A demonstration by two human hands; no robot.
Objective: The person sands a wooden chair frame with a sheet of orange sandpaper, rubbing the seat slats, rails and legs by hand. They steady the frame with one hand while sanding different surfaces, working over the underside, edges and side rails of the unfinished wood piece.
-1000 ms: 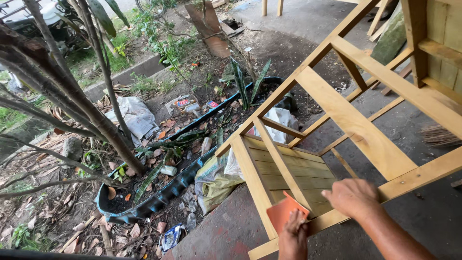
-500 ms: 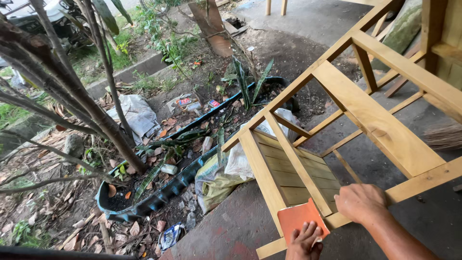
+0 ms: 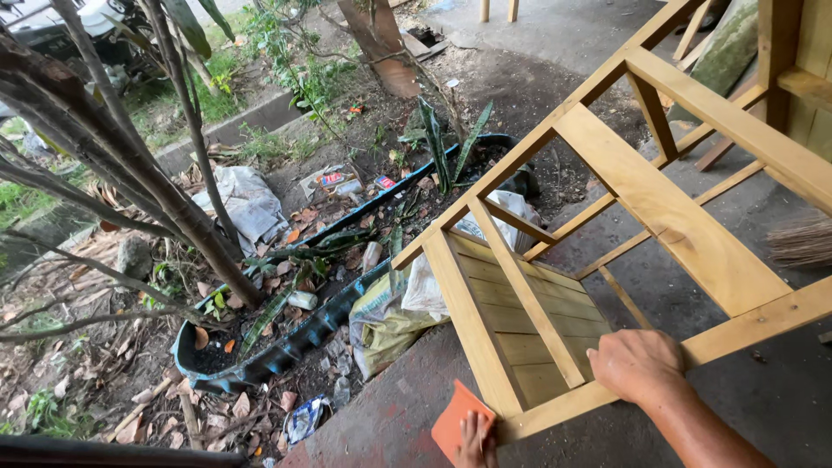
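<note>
A bare wooden furniture frame (image 3: 667, 217) lies tilted on the concrete, with a slatted panel (image 3: 511, 321) inside it. My right hand (image 3: 637, 364) rests flat on the frame's lower rail, with the forearm running off to the bottom right. My left hand (image 3: 475, 438) shows only its fingers at the bottom edge. It presses an orange sheet of sandpaper (image 3: 458, 418) against the frame's lower left corner.
A dark trough-shaped planter (image 3: 286, 342) with spiky plants and dry leaves runs beside the frame. Sacks and plastic bags (image 3: 390, 316) lie against it. Tree trunks (image 3: 165, 191) stand at the left and a broom head (image 3: 802, 241) at the right. More wooden pieces lean at the top right.
My left hand has slid the sandpaper leftwards along the lower rail to the frame's corner. My right hand has stayed on the rail.
</note>
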